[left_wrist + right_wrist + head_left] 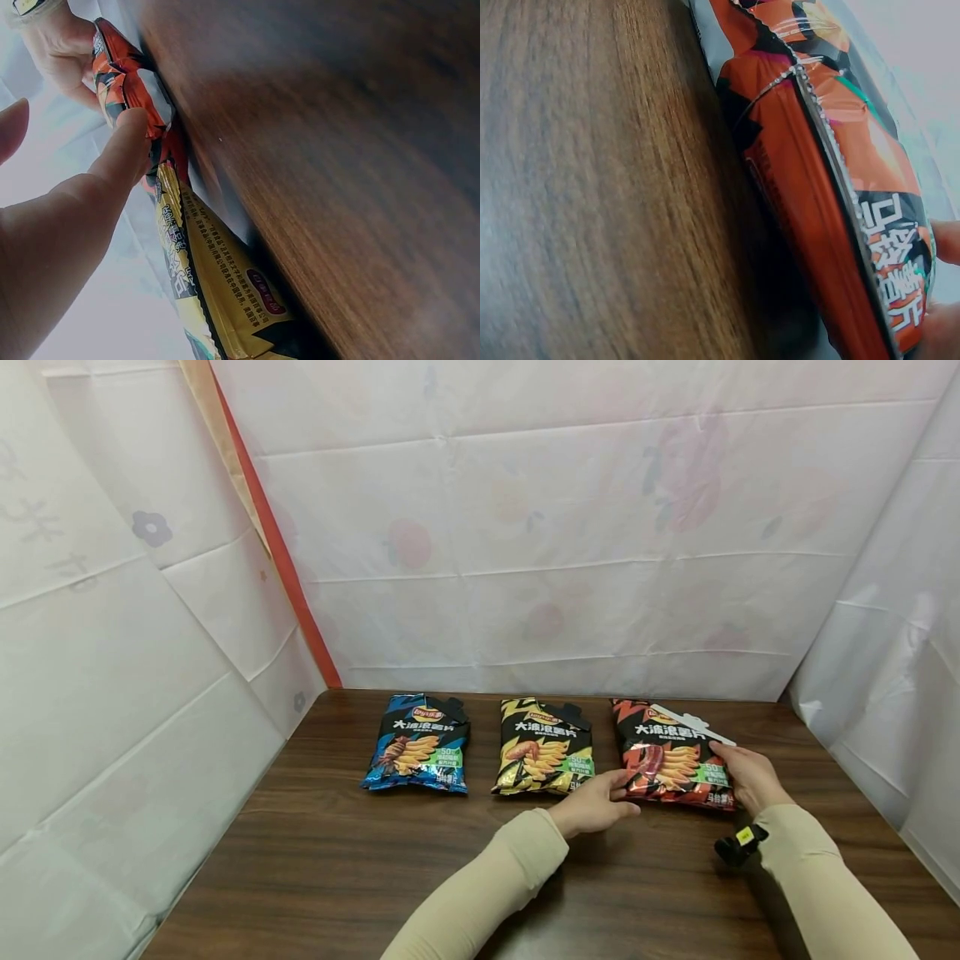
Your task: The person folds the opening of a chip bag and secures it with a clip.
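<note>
A red and black chip bag (667, 766) lies face up on the table, a white clip (693, 723) set aslant across its top right corner. My left hand (592, 803) touches the bag's lower left corner with extended fingers; its thumb stands apart from the bag. Against the right edge rests my right hand (756, 777), its fingers along that side. In the right wrist view only a few fingertips (946, 241) show beside the red bag (802, 172). Next to my left hand lies a yellow and black chip bag (543, 752) with a black clip (567, 716).
A blue and black chip bag (418, 747), also with a black clip (448, 710), lies at the left of the row. The brown wooden table (360, 868) ends at a white sheet (555, 610) behind the bags. White sheets also hang at both sides.
</note>
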Tool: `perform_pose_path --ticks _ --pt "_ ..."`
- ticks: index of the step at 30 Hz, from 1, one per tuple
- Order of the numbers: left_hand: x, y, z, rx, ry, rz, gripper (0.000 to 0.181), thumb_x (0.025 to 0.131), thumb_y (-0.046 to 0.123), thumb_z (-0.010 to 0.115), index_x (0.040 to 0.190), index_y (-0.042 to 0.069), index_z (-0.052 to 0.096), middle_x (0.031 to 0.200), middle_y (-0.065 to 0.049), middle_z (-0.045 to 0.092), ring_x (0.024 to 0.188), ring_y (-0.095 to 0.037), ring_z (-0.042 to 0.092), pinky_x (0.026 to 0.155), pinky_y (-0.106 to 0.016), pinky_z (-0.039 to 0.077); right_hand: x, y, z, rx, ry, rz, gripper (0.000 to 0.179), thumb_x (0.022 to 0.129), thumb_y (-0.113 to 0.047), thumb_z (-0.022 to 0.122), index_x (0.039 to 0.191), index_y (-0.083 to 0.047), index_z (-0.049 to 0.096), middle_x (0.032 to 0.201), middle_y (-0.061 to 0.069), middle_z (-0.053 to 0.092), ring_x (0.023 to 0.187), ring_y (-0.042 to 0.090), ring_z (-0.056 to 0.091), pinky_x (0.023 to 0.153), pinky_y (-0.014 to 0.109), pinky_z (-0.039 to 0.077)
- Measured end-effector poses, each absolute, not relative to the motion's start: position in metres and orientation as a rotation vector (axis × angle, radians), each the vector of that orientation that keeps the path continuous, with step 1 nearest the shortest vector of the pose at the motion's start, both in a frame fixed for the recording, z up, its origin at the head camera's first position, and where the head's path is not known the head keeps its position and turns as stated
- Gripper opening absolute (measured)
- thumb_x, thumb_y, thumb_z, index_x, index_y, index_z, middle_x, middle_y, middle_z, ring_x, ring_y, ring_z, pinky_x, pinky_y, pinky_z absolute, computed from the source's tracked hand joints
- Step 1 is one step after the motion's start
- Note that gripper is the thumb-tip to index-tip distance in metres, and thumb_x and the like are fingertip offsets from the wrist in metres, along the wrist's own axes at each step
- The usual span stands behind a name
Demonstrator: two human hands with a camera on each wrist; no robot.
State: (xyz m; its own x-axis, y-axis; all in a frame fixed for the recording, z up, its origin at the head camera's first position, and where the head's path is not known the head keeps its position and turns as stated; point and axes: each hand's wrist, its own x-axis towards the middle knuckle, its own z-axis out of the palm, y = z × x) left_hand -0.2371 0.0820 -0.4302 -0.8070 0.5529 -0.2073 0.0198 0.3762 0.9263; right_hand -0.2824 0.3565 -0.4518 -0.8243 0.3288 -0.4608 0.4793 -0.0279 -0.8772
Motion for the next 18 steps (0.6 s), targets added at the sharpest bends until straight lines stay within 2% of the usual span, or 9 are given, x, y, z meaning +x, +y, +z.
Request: perform_pose_path --ticks 4,6,9,11,13,16,18 --pt "-0.237 0.081 -0.429 0.490 2.146 1.439 0.062 0.096 0.015 0.063 0.151 0.006 0.036 0.155 -0.007 0.041 0.137 -0.023 0.048 0.106 -0.033 0.045 -0.282 0.358 -0.452 0.852 2.111 -1.969 0.076 0.098 -0.038 0.052 0.153 0.004 0.021 0.160 0.024 0.017 0.127 0.033 0.038 0.072 0.024 0.047" --pt "-0.238 0.081 -0.430 0.492 2.150 1.436 0.062 0.096 0.015 0.063 0.151 0.007 0.036 0.155 -0.007 0.040 0.137 -0.023 0.048 0.106 -0.033 0.045 -0.281 0.358 -0.452 0.843 2.117 -1.955 0.076 0.098 -0.038 0.051 0.153 0.005 0.021 0.160 0.024 0.016 0.127 0.033 0.039 0.071 0.023 0.047" --pt "-0.238 0.081 -0.430 0.488 2.148 1.434 0.061 0.097 0.016 0.062 0.151 0.008 0.036 0.155 -0.005 0.040 0.137 -0.023 0.047 0.107 -0.034 0.044 -0.280 0.358 -0.450 0.837 2.124 -1.950 0.076 0.099 -0.037 0.050 0.153 0.006 0.019 0.161 0.024 0.014 0.132 0.034 0.034 0.089 0.033 0.047" --pt "-0.238 0.080 -0.430 0.488 2.151 1.431 0.061 0.097 0.017 0.062 0.152 0.008 0.036 0.155 -0.004 0.040 0.137 -0.022 0.047 0.107 -0.033 0.044 -0.278 0.359 -0.448 0.818 2.133 -1.937 0.076 0.100 -0.038 0.048 0.154 0.005 0.017 0.162 0.024 0.011 0.139 0.036 0.028 0.103 0.041 0.041" --pt "-0.237 0.079 -0.429 0.492 2.157 1.427 0.061 0.097 0.018 0.062 0.152 0.009 0.035 0.155 -0.003 0.040 0.137 -0.021 0.047 0.108 -0.033 0.043 -0.275 0.360 -0.445 0.779 2.130 -1.927 0.076 0.100 -0.039 0.045 0.155 0.004 0.014 0.162 0.023 0.009 0.144 0.036 0.021 0.108 0.044 0.036" --pt "-0.237 0.076 -0.426 0.520 2.181 1.409 0.061 0.098 0.018 0.060 0.152 0.008 0.034 0.155 -0.004 0.040 0.138 -0.021 0.047 0.108 -0.031 0.043 -0.270 0.363 -0.439 0.691 2.127 -1.897 0.076 0.101 -0.042 0.041 0.157 0.000 0.010 0.163 0.020 0.006 0.148 0.036 0.015 0.096 0.032 0.044" --pt "-0.236 0.073 -0.425 0.537 2.188 1.411 0.061 0.099 0.019 0.059 0.153 0.008 0.033 0.155 -0.005 0.040 0.138 -0.021 0.046 0.109 -0.032 0.042 -0.266 0.363 -0.435 0.649 2.128 -1.878 0.077 0.101 -0.044 0.039 0.157 -0.002 0.007 0.163 0.019 0.006 0.148 0.034 0.016 0.084 0.025 0.044"
